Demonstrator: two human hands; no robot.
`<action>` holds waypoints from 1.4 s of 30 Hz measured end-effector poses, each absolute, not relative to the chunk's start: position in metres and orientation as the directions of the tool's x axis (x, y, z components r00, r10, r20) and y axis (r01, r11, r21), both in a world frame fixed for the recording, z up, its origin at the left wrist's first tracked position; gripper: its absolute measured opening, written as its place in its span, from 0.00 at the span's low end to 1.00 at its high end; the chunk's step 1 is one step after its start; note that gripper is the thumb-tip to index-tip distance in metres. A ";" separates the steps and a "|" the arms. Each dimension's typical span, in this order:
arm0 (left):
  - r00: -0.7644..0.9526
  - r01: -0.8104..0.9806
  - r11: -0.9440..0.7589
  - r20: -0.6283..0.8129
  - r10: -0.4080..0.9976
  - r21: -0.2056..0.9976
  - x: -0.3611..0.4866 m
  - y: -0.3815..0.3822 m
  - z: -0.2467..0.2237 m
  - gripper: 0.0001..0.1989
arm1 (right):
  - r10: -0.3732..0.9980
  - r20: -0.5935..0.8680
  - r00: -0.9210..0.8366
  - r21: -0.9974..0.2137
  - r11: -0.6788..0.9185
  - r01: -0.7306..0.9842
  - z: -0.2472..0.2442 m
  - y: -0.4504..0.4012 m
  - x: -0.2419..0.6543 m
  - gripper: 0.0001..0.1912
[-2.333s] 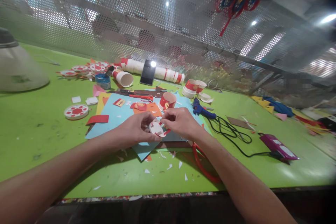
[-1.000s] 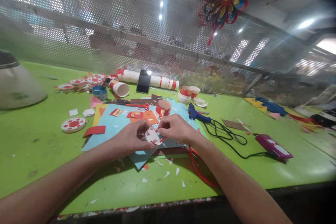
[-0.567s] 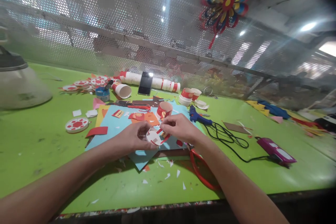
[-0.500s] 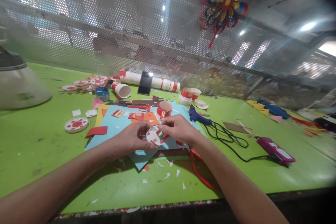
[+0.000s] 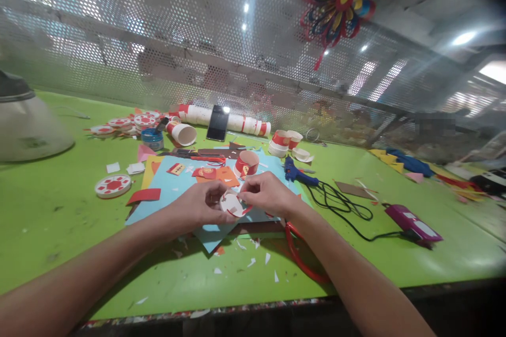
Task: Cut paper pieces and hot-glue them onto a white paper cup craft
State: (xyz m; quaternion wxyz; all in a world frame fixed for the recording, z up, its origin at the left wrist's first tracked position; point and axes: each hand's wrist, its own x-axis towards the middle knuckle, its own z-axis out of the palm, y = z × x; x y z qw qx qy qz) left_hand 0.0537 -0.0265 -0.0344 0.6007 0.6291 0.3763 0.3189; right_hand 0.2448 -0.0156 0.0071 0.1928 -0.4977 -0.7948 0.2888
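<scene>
In the head view my left hand (image 5: 207, 205) grips a small round white piece with red on its rim, which looks like a cut paper cup bottom (image 5: 232, 204). My right hand (image 5: 269, 194) is pinched at the right edge of this piece; whatever lies between those fingertips is hidden. A red strip shows just below them. Behind both hands a red cut paper cup (image 5: 246, 163) stands on light blue paper (image 5: 158, 189). Orange paper (image 5: 228, 175) and red scraps lie by it. Red-handled scissors (image 5: 294, 253) reach under my right forearm.
A blue glue gun (image 5: 294, 171) with a black cord lies right, near a purple power strip (image 5: 411, 222). Left are a decorated round lid (image 5: 113, 186) and a blue jar (image 5: 152, 139). A phone (image 5: 217, 123) leans on a long white tube (image 5: 195, 115). Paper scraps litter the front.
The white piece has turned slightly, showing more of its flat face. My right fingertips have shifted a little on its edge. The view has moved slightly; both hands stay together.
</scene>
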 end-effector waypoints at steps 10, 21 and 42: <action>0.523 0.085 0.031 -0.071 0.849 0.996 0.054 -0.033 -0.023 0.20 | 0.897 -0.008 -0.443 -0.707 0.308 0.637 0.008 -0.014 0.251 0.07; 0.522 0.057 0.025 -0.051 0.851 0.998 0.050 -0.035 -0.022 0.17 | 0.944 0.131 -0.304 -0.859 0.261 0.441 0.018 -0.014 0.265 0.09; 0.612 -0.048 0.064 -0.021 0.791 0.997 0.047 -0.038 -0.017 0.21 | 0.915 0.133 -0.380 -0.922 0.255 0.293 0.011 -0.014 0.263 0.11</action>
